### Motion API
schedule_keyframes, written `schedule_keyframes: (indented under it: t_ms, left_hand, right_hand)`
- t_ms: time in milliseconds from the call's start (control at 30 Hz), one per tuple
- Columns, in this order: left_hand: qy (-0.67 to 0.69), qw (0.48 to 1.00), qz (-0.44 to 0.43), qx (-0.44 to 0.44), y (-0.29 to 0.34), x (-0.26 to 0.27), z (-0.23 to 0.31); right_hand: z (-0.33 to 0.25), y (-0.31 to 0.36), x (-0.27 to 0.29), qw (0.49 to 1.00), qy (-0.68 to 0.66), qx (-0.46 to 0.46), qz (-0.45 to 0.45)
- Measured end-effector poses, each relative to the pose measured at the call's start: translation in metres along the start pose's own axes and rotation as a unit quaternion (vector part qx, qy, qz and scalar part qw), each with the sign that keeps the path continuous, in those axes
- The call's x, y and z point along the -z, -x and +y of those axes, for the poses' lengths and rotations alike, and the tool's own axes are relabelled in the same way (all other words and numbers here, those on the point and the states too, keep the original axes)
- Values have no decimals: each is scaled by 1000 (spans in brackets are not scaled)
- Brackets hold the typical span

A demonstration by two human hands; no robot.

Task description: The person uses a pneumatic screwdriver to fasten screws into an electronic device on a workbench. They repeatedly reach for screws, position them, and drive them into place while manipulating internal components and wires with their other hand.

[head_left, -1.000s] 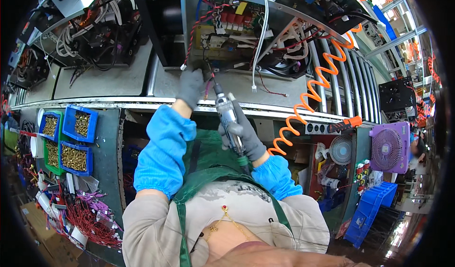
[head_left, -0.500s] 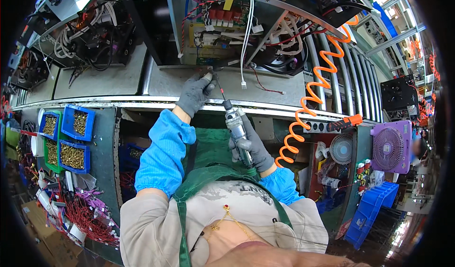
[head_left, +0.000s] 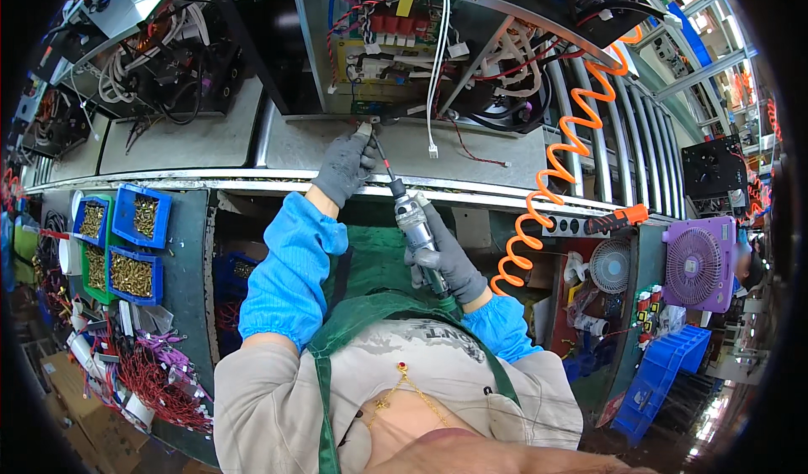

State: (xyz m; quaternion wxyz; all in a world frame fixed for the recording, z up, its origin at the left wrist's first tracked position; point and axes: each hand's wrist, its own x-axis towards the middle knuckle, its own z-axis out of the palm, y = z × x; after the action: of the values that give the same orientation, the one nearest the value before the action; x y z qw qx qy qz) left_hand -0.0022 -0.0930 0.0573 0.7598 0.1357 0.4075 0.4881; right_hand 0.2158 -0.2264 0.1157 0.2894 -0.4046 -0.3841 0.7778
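Too small to tell: the part pinched under the left hand (head_left: 343,164) at the screwdriver (head_left: 410,218) tip. Hidden at five o'clock: screwdriver tail, inside the right hand (head_left: 448,263).

- We are at a factory assembly line, at a workstation for electrical units.
- Across the top of the frame, open metal chassis (head_left: 396,137) show circuit boards (head_left: 379,45) and bundled wires, standing in a row on a roller conveyor (head_left: 606,137).
- At left, blue bins (head_left: 141,215) hold brass-coloured screws, with red wire bundles (head_left: 160,381) below.
- An orange coiled air hose (head_left: 555,171) runs from upper right toward centre.
- At right, a purple desk fan (head_left: 697,263) and blue plastic crates (head_left: 661,386) sit beside the bench.
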Motion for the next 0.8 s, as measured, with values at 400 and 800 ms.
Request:
schedule_keyframes:
  t_ms: [400, 800]
  left_hand:
    - [-349, 926, 27, -138, 10, -5, 13]
    - [-383, 914, 29, -133, 6, 8, 14]
  right_hand:
    - [2, 3, 2, 999, 33, 12, 2]
    - [3, 3, 2, 1000, -4, -22, -5]
